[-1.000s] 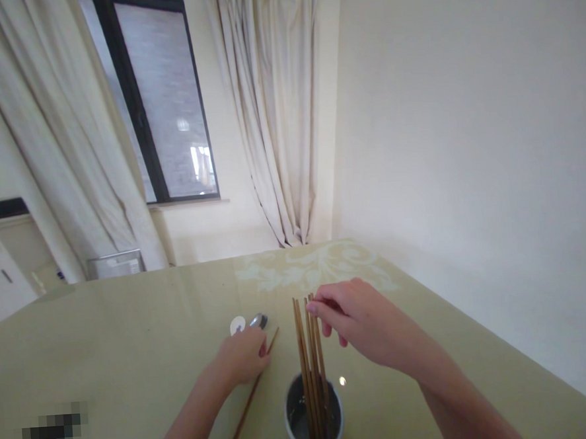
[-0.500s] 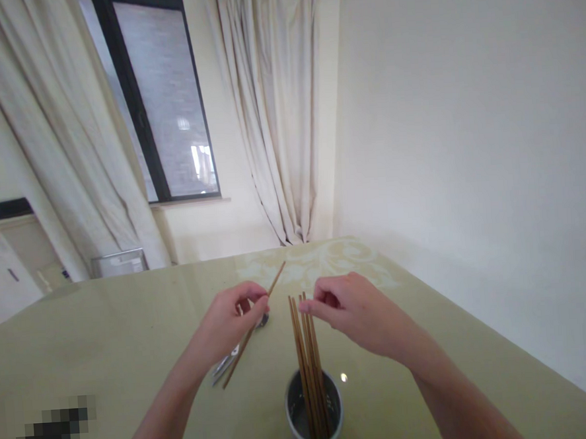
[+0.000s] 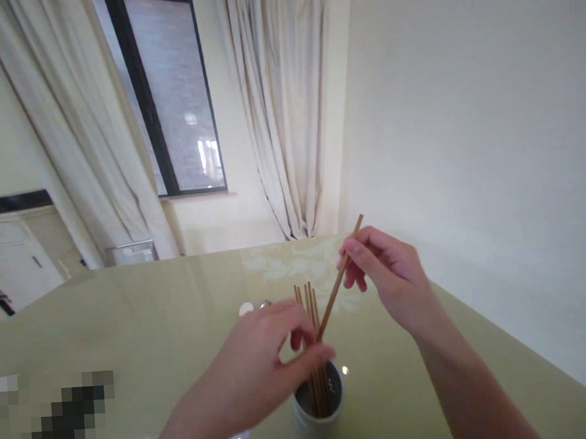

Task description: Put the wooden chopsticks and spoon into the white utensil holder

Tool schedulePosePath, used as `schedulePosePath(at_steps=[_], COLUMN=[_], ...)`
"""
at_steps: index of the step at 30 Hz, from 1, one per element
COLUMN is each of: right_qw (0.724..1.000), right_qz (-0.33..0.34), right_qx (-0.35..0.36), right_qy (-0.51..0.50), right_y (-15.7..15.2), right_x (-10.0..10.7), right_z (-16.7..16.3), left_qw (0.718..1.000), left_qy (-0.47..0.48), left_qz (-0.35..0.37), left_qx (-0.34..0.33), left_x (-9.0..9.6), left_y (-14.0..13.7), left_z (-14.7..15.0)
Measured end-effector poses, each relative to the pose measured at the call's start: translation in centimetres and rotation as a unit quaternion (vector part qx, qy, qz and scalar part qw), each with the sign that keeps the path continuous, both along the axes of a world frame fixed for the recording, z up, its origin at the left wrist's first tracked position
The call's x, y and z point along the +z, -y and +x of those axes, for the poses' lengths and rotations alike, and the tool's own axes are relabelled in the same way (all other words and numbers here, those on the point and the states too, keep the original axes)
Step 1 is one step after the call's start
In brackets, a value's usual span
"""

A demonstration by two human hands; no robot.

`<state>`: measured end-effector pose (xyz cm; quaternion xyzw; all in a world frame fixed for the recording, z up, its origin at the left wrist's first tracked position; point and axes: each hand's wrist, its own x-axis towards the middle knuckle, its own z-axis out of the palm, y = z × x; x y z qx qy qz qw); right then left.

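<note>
From the head view I see a glossy pale-green table (image 3: 155,320) in a curtained corner by a window (image 3: 176,94). My right hand (image 3: 388,273) pinches one chopstick (image 3: 339,279), slanted above the cup (image 3: 318,403) of chopsticks; my left hand (image 3: 263,374), fingers curled together, touches its lower end. The cup's near side is hidden.

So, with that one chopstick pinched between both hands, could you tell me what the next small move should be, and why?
Probably lower the loose chopstick tip-first into the cup. The right hand holds its upper end, the left hand pinches its lower end just above the rim, and the other chopsticks already stand upright inside.
</note>
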<state>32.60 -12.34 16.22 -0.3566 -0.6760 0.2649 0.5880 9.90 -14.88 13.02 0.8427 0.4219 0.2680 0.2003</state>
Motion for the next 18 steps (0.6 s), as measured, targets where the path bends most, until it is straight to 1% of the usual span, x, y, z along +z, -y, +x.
schedulePosePath(at_steps=[1, 3, 5, 7, 9, 11, 15, 18], right_qw=[1.000, 0.999, 0.997, 0.996, 0.996, 0.995, 0.993, 0.991], right_qz=[0.005, 0.014, 0.019, 0.015, 0.003, -0.009, -0.026, -0.032], right_qx=[-0.014, -0.041, -0.062, -0.070, -0.070, -0.065, -0.060, -0.067], right_qy=[0.006, 0.021, 0.034, 0.048, 0.064, 0.080, 0.104, 0.112], right_y=[-0.1, -0.3, -0.6, -1.0, -1.5, -2.1, -3.1, -3.9], right_x=[0.2, 0.4, 0.4, 0.2, 0.0, -0.3, -1.0, -1.8], right_z=[0.5, 1.3, 1.6, 1.7, 1.5, 1.3, 0.7, 0.2], left_qw=[0.996, 0.974, 0.958, 0.954, 0.956, 0.958, 0.957, 0.955], left_qy=[-0.064, -0.168, -0.229, -0.253, -0.259, -0.263, -0.279, -0.285], left_qz=[-0.032, -0.067, -0.055, -0.024, 0.010, 0.028, 0.055, 0.082], left_qx=[-0.050, -0.134, -0.165, -0.161, -0.139, -0.114, -0.054, -0.024], left_x=[-0.2, -1.0, -2.1, -2.9, -3.5, -3.9, -5.1, -6.0], left_y=[0.6, 1.5, 1.9, 1.8, 1.4, 0.7, -1.4, -3.1], left_z=[0.1, 0.7, 1.4, 2.1, 2.5, 2.5, 2.1, 1.8])
